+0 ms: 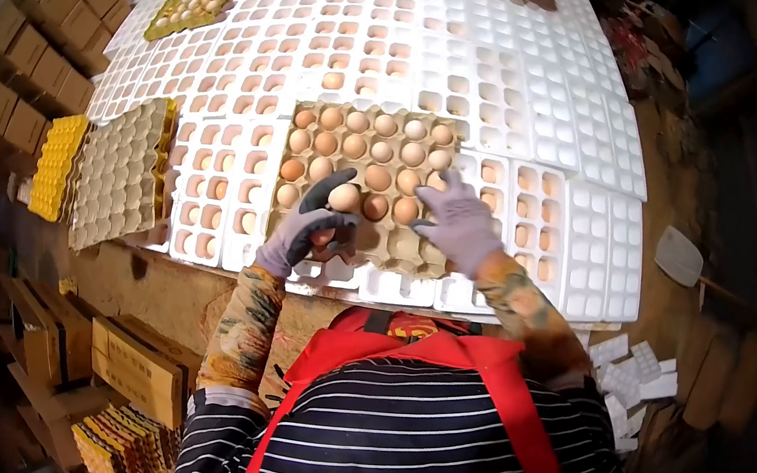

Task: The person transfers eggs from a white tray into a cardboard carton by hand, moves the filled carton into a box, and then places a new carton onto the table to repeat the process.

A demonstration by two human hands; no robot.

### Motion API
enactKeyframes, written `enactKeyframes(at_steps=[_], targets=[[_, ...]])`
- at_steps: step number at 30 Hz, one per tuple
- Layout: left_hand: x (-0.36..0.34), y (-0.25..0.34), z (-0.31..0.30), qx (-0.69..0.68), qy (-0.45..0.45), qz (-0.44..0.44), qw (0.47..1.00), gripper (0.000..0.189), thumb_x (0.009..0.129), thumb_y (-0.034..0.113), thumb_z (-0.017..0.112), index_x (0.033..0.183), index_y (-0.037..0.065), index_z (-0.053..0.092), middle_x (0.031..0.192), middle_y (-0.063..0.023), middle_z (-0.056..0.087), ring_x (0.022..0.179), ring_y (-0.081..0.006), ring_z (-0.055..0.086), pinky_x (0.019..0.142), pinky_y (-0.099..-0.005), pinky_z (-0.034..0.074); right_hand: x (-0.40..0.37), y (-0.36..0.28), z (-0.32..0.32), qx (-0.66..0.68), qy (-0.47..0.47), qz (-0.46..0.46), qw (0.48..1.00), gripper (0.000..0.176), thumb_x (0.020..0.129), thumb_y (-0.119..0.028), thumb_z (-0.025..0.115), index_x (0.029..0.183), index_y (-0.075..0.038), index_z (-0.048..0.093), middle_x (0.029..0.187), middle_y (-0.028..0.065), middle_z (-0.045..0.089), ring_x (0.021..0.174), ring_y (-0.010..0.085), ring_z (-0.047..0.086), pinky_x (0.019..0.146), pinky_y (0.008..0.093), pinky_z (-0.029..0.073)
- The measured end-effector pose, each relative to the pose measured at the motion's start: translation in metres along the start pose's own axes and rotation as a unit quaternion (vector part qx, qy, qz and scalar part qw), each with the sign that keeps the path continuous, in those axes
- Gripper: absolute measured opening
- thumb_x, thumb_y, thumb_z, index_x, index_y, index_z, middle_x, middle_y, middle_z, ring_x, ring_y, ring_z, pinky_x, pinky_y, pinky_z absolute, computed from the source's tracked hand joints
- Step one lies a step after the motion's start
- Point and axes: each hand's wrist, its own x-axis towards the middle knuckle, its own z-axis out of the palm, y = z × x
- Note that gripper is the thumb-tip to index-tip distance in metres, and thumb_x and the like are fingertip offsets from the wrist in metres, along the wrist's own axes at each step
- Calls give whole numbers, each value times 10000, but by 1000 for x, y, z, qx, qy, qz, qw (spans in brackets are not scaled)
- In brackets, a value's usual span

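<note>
A grey cardboard egg tray (410,254) lies in front of me, its upper rows full of brown and pale eggs (378,177) and its near cups bare. My left hand (305,230), in a grey and dark glove, is closed around an egg (343,196) over the tray's left side. Another brownish egg (322,237) shows partly under the fingers, lower in the palm. My right hand (462,222), gloved too, reaches over the tray's right edge with fingers spread. Its fingertips are right at a pale egg (436,180) in the end column.
White foam trays (596,241) cover the table, many cups holding eggs. Stacked grey trays (121,176) and yellow trays (59,166) stand at the left. A yellow tray with eggs (196,2) lies farther back. Cardboard boxes (30,62) line the left; foam scraps (638,377) lie right.
</note>
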Motion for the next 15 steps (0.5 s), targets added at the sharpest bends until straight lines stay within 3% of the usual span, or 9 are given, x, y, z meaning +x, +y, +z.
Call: enactKeyframes(at_steps=[1, 2, 3, 5, 7, 10, 13, 14, 15], targets=[[10, 0, -2, 100, -8, 17, 995, 550, 847, 131, 687, 1377, 72, 551, 1185, -67, 623, 1074, -182, 598, 883, -312, 525, 6, -16, 3, -245, -13, 15, 969, 293, 846, -246, 715, 1115, -129, 695, 1186, 148, 544, 1107, 296, 592, 737, 427, 572], [30, -7, -7, 440, -28, 195, 876, 580, 792, 183, 748, 1345, 132, 578, 1160, -102, 643, 1101, -242, 607, 898, -379, 529, 13, -17, 16, -290, -27, -4, 957, 276, 842, -245, 703, 1097, -140, 697, 1187, 139, 563, 1110, 291, 583, 813, 424, 538], [35, -7, 1, 577, 3, 93, 812, 565, 769, 217, 770, 1310, 182, 611, 1294, -116, 586, 1154, -301, 590, 941, -411, 512, 19, -13, 29, -335, -43, -16, 941, 259, 838, -244, 690, 1080, -151, 699, 1187, 130, 582, 1114, 286, 574, 888, 421, 505], [35, 15, 51, 803, 44, 70, 591, 575, 708, 252, 801, 1258, 218, 635, 1377, -104, 500, 1139, -345, 578, 893, -430, 529, 30, -16, 41, -354, -92, 21, 931, 223, 881, -216, 603, 1087, -187, 685, 1204, 128, 559, 1102, 276, 585, 845, 407, 518], [57, 0, 49, 801, -4, 0, 598, 525, 692, 272, 806, 1193, 218, 658, 1349, -94, 472, 1094, -348, 583, 849, -454, 538, 30, -21, 39, -295, -48, 96, 949, 212, 881, -258, 596, 1067, -191, 670, 1219, 117, 550, 1107, 285, 586, 808, 419, 529], [67, 6, 43, 786, -5, 29, 618, 492, 679, 301, 815, 1141, 198, 682, 1282, -101, 501, 1053, -355, 589, 842, -470, 535, 4, -12, 14, -99, 44, 71, 992, 219, 871, -330, 609, 1034, -192, 657, 1191, 132, 545, 970, 310, 658, 772, 458, 543], [71, 14, 62, 812, -18, -2, 583, 433, 670, 252, 799, 1084, 192, 688, 1268, -114, 512, 1104, -348, 577, 871, -461, 522, -42, 12, -35, 105, 165, 107, 975, 379, 807, -334, 721, 1137, -155, 669, 1186, 194, 579, 940, 359, 659, 807, 435, 548], [72, 9, 63, 820, -25, 16, 572, 449, 669, 251, 805, 1097, 192, 687, 1268, -113, 515, 1123, -346, 571, 880, -453, 521, -45, 48, -16, 163, 203, 117, 958, 377, 810, -324, 745, 1138, -147, 686, 1152, 134, 642, 921, 323, 674, 789, 409, 541], [71, 8, 61, 829, -28, 34, 557, 464, 667, 251, 812, 1110, 191, 686, 1268, -113, 518, 1143, -344, 564, 889, -445, 520, -64, 55, -34, 81, 200, 150, 965, 412, 812, -278, 759, 1181, -118, 670, 1099, 147, 662, 918, 311, 673, 807, 401, 537]])
